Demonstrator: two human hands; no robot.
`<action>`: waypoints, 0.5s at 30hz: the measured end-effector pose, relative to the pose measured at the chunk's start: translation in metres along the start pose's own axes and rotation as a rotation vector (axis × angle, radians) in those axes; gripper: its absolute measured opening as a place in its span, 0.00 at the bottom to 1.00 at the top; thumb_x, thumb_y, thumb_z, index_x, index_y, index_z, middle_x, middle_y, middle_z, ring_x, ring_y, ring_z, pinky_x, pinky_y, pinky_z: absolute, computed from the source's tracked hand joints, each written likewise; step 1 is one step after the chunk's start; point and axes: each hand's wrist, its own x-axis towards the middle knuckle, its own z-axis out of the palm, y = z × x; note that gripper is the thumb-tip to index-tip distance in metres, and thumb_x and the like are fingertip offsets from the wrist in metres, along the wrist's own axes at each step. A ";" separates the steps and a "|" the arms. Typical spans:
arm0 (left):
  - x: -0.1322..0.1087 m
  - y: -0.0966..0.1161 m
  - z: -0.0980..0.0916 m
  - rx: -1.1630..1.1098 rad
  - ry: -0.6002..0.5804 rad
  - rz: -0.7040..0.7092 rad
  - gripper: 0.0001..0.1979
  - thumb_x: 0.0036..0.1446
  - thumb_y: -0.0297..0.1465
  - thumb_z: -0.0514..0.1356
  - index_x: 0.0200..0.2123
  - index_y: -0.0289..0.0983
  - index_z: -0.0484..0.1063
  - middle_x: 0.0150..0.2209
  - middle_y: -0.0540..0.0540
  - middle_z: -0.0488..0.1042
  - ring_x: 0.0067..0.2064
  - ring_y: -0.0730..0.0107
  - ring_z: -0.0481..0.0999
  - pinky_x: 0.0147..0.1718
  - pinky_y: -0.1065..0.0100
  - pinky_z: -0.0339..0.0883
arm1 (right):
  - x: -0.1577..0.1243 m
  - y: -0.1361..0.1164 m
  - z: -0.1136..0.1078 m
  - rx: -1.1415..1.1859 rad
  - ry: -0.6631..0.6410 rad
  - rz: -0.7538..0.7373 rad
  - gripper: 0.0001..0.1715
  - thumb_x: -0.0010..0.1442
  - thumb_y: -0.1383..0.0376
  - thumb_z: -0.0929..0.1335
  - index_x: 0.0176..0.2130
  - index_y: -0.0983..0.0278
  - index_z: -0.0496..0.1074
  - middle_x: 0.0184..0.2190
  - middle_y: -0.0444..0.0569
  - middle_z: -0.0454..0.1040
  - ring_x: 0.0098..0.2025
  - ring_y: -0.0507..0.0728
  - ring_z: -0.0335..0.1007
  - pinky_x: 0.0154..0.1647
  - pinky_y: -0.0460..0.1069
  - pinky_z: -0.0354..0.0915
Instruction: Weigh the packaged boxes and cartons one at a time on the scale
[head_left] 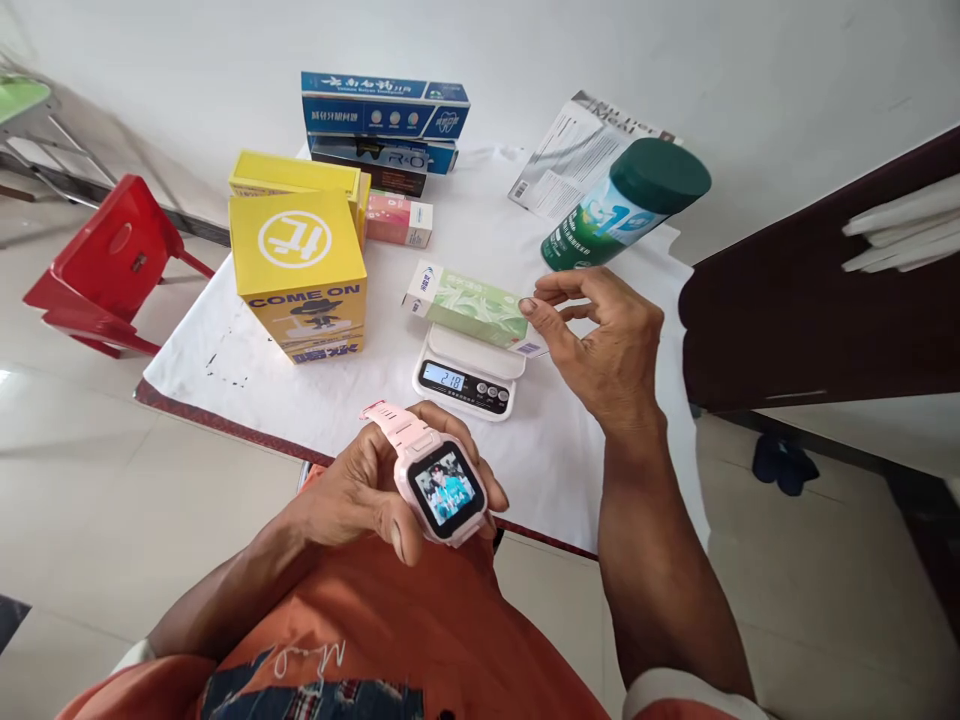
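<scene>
pale pink watch [441,488], leaf-patterned light green box [474,308], white scale [464,388], dark green canister [624,206], yellow carton [298,248]

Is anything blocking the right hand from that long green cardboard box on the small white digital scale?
No, nothing visible: the right hand is beside the green box, thumb right at its end.

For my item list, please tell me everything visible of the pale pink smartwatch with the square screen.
The pale pink smartwatch has a rounded, plastic-looking case and a matching slotted, rubbery-looking strap. Its lit, black-bordered screen shows a person in turquoise clothing. It is tilted, screen toward the camera, its strap extending to the picture's upper left. The person's bare left hand holds it near the front edge of the white-covered table. Whether the strap is fastened cannot be told.
</scene>
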 end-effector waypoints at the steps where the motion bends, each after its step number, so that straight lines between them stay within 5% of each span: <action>1: 0.001 0.001 0.001 -0.008 -0.019 -0.028 0.36 0.45 0.47 0.80 0.50 0.39 0.70 0.47 0.37 0.83 0.44 0.56 0.86 0.44 0.61 0.79 | 0.001 0.000 0.002 0.002 -0.012 -0.001 0.13 0.67 0.47 0.70 0.43 0.50 0.77 0.41 0.50 0.80 0.46 0.68 0.79 0.42 0.65 0.79; 5: 0.008 0.005 0.005 -0.029 -0.038 -0.107 0.38 0.41 0.47 0.82 0.48 0.39 0.69 0.47 0.36 0.83 0.44 0.52 0.86 0.42 0.59 0.81 | 0.005 0.009 0.011 -0.017 -0.095 -0.032 0.15 0.64 0.50 0.73 0.47 0.52 0.77 0.46 0.53 0.79 0.52 0.71 0.75 0.46 0.67 0.76; 10: 0.014 0.002 0.007 -0.065 -0.069 -0.074 0.36 0.44 0.46 0.81 0.49 0.39 0.68 0.45 0.38 0.83 0.42 0.56 0.86 0.41 0.62 0.80 | 0.007 0.024 0.031 -0.169 -0.187 -0.069 0.37 0.54 0.49 0.80 0.58 0.57 0.72 0.57 0.60 0.75 0.62 0.77 0.67 0.60 0.72 0.68; 15: 0.013 -0.006 0.004 -0.047 -0.058 0.002 0.35 0.44 0.47 0.80 0.49 0.38 0.69 0.45 0.42 0.83 0.42 0.64 0.85 0.40 0.72 0.74 | 0.012 0.027 0.047 -0.268 -0.291 -0.053 0.32 0.61 0.54 0.77 0.60 0.61 0.72 0.55 0.61 0.78 0.59 0.74 0.71 0.59 0.69 0.67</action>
